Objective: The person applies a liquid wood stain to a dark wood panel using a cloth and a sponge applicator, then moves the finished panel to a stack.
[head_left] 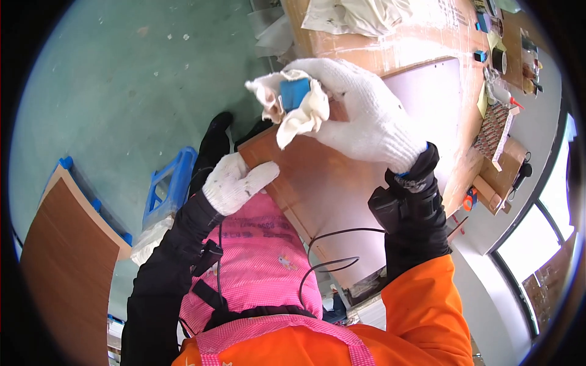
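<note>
My right hand (pixel 369 113), in a white knitted glove, is closed round a crumpled cream cloth (pixel 302 125) with a blue block (pixel 295 94) showing in its folds. It is over the far left part of a glossy brown panel (pixel 305 174). At the panel's left corner is my left hand (pixel 238 183), also white-gloved. Its thumb lies over the top near the edge, and the fingers are mostly hidden beneath, gripping the board. Bright glare washes out the right part of the panel.
The panel lies on a worktable (pixel 360 52) with another cream cloth (pixel 357 15) at its far end. Boxes, a tape roll (pixel 499 61) and a bottle (pixel 502 94) line the right side. A blue plastic stool (pixel 171 183) and a curved brown board (pixel 73 256) stand at left. A black cable (pixel 329 232) loops before me.
</note>
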{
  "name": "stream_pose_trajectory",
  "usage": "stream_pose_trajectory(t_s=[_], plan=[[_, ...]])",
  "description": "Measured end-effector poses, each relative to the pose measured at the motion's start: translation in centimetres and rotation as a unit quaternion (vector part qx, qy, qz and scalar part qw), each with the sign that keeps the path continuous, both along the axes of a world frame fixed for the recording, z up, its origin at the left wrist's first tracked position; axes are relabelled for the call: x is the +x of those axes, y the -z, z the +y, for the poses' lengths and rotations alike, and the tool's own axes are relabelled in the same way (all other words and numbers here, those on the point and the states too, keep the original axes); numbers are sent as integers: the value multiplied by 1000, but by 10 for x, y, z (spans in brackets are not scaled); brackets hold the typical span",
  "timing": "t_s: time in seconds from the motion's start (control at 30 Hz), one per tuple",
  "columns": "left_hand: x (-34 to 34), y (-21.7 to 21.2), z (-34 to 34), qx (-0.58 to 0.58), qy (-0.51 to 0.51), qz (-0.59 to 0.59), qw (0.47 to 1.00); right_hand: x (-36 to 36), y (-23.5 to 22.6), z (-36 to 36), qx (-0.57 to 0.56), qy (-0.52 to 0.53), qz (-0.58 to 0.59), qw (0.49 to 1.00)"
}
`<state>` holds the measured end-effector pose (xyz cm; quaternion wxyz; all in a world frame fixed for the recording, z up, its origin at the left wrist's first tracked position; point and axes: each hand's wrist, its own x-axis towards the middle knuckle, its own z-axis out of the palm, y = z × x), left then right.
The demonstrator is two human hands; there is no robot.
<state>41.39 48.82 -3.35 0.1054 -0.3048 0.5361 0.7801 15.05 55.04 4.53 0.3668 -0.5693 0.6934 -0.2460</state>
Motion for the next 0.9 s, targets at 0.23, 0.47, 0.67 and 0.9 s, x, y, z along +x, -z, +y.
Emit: stream_pose_trajectory(t_s=[0.23,0.47,0.67,0.9], plan=[[5,2,1,-78,-7,47,996,-75,-12,24,36,174,-31,984],[16,1,-8,-174,61,81,980,-62,-7,24,48,263,-97,959],[17,0,-16,-158,65,51,984,-66,2,37,20,172,-20,985],[37,11,-23,-414,214,138,874,-97,-12,38,-43,272,56,960]])
